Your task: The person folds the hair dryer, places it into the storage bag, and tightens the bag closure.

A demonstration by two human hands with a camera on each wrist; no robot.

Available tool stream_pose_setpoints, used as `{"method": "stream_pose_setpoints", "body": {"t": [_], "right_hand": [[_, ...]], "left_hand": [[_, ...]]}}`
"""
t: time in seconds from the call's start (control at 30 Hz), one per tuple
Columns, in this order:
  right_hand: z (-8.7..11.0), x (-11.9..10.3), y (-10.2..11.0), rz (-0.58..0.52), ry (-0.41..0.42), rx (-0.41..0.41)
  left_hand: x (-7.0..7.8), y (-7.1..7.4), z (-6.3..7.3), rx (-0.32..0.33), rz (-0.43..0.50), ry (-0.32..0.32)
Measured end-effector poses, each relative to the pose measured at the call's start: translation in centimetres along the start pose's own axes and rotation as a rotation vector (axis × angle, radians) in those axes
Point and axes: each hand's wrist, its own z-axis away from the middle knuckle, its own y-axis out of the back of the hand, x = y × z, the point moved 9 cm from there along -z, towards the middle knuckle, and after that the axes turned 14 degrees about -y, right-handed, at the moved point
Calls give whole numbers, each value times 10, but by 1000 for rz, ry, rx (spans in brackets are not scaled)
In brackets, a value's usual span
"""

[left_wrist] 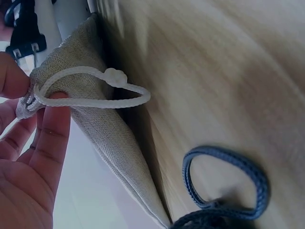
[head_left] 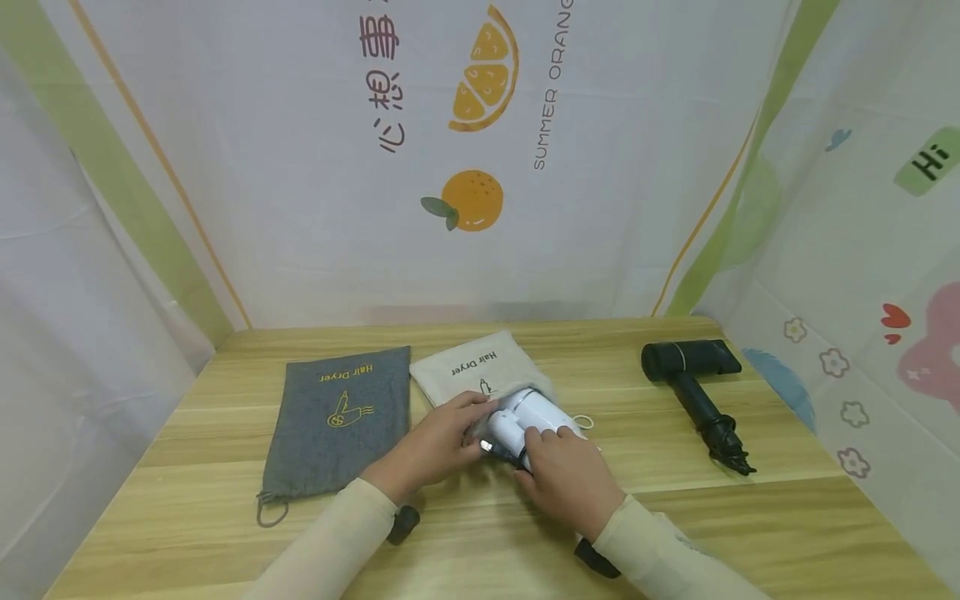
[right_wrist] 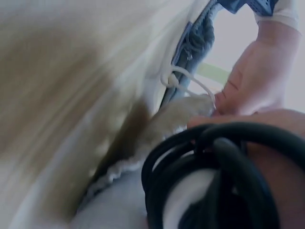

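A white hair dryer (head_left: pixel 542 412) lies partly inside the mouth of a beige drawstring bag (head_left: pixel 472 357) printed "Hair Dryer". My left hand (head_left: pixel 438 442) pinches the bag's opening edge between thumb and fingers. Beside those fingers hangs the bag's white drawstring loop (left_wrist: pixel 88 102). My right hand (head_left: pixel 566 475) grips the white dryer from above, near its folded handle. Black cord (right_wrist: pixel 155 186) is coiled at the right hand in the right wrist view. A black plug (left_wrist: pixel 25 28) with metal prongs shows near the left thumb. The bag's inside is hidden.
Left of the beige bag, a dark grey drawstring bag (head_left: pixel 322 442) with yellow print lies flat on the wooden table (head_left: pixel 187 492). At the right, a black hair dryer (head_left: pixel 693 360) lies with its cord bundled at the handle. Printed white curtains (head_left: pixel 315 233) surround the table.
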Motion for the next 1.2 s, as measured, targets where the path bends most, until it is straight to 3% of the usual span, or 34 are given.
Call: {"method": "stream_pose_setpoints", "body": {"t": [0.33,0.63,1.2], "right_hand": [[-4,-7,-6,-21,-87,-7],[-11,-9,-12,-84,-177,-71],[-16,-15,-16,-66,-155,-68]], "left_hand": [[4,0,-1,1,-30,-23],[4,1,0,-12,-37,-6],[7,3,2,-14,-34,1]]}}
